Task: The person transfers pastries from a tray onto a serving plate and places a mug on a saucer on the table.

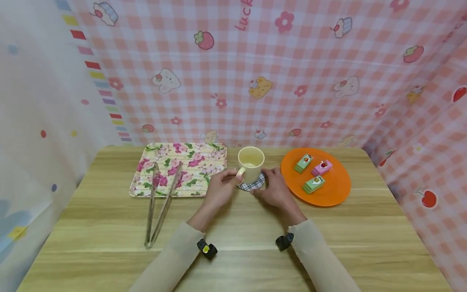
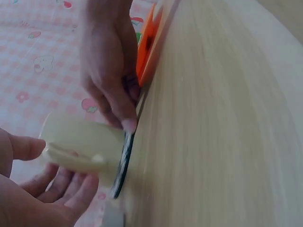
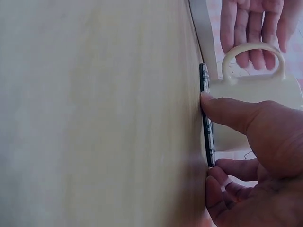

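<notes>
A cream mug [image 1: 251, 164] stands upright on a round coaster [image 1: 251, 186] with a dark check pattern and a dark edge. My left hand [image 1: 223, 184] is at the mug's handle [image 3: 254, 46]. Its thumb lies at the handle's upper end, and the fingers, loosely spread, reach past the handle in the left wrist view. From the other side my right hand [image 1: 276, 188] holds the coaster by its rim. The right thumb [image 3: 227, 111] presses on the near edge, while the fingers sit at the opposite side, beside the mug's base.
Left of the mug lies a floral tray [image 1: 197, 170], with metal tongs [image 1: 166, 207] resting partly over its front edge. To the right, an orange plate [image 1: 335, 192] carries two green blocks [image 1: 313, 184] and a pink one [image 1: 322, 167], like small cakes. A checked curtain [image 1: 233, 69] hangs behind.
</notes>
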Motion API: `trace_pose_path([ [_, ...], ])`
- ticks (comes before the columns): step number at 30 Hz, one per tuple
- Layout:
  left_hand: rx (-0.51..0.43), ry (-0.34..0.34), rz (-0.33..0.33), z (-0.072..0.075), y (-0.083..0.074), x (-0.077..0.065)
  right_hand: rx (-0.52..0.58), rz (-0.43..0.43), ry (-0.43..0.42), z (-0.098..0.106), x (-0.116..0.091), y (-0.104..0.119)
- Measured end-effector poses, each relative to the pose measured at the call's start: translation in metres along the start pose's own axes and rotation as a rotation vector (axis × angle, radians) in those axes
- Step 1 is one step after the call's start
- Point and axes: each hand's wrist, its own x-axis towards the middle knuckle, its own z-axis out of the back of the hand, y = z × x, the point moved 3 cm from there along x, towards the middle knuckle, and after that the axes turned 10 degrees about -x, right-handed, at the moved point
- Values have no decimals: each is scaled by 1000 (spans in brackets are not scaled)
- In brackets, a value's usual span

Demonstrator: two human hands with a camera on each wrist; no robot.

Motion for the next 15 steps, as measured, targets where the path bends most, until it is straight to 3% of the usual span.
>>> trace_pose_path([
  [5,19,-4,-26,19,-7,-8,67,14,56,11,-7,-7],
  [10,126,-24,-81,47,-26,-15,115,71,93,30,-19,-14],
  [15,217,-29,-163,78,-44,-23,96,174,-23,56,-36,-26],
])
